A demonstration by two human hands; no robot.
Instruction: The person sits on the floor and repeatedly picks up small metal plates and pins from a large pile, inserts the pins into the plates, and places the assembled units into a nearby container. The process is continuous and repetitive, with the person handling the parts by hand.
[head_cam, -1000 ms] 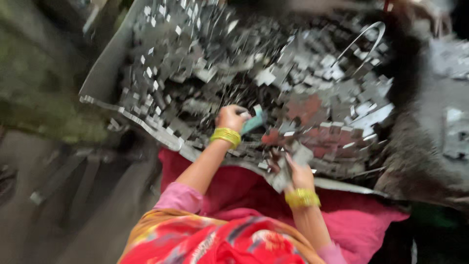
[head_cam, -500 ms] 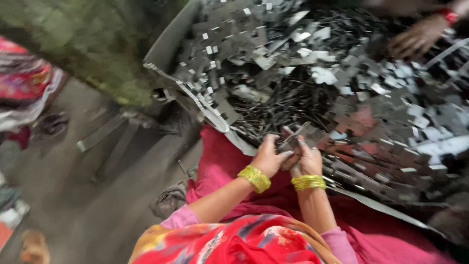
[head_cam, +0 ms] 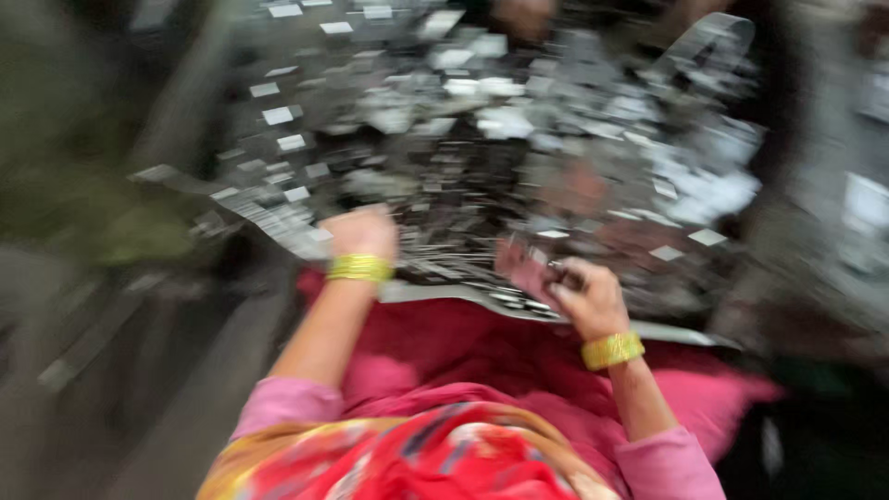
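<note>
Blur smeared the whole view, so only the larger shapes could be made out. At the far left of the frame lay a dull grey floor (head_cam: 83,352) with a greenish patch above it, too smeared to name. Moving right, a big metal tray (head_cam: 185,178) filled the upper middle of the frame, its near edge running from the left centre down toward the lower right. It was heaped with small flat metal pieces (head_cam: 482,120), pale squares and strips, thickest across the top and centre.

Your left hand (head_cam: 363,231) sat at the tray's near edge, left of centre, curled into a loose fist among the pieces; whether it gripped anything, I cannot tell. A yellow bangle (head_cam: 360,268) ringed that wrist, and a pink sleeve (head_cam: 289,406) covered the upper arm below.

Between your arms, in the lower middle, a red and pink cloth (head_cam: 463,352) spread across your lap, with a brighter patterned garment at the bottom edge.

Right of centre, your right hand (head_cam: 585,296) hovered just over the tray's near edge, fingers drawn together and pinching a small thin metal piece (head_cam: 557,268) at its upper left. A second yellow bangle (head_cam: 612,350) sat on that wrist.

At the top centre, beyond the heap, another person's hand (head_cam: 524,17) showed faintly. The far right was dark and unreadable.
</note>
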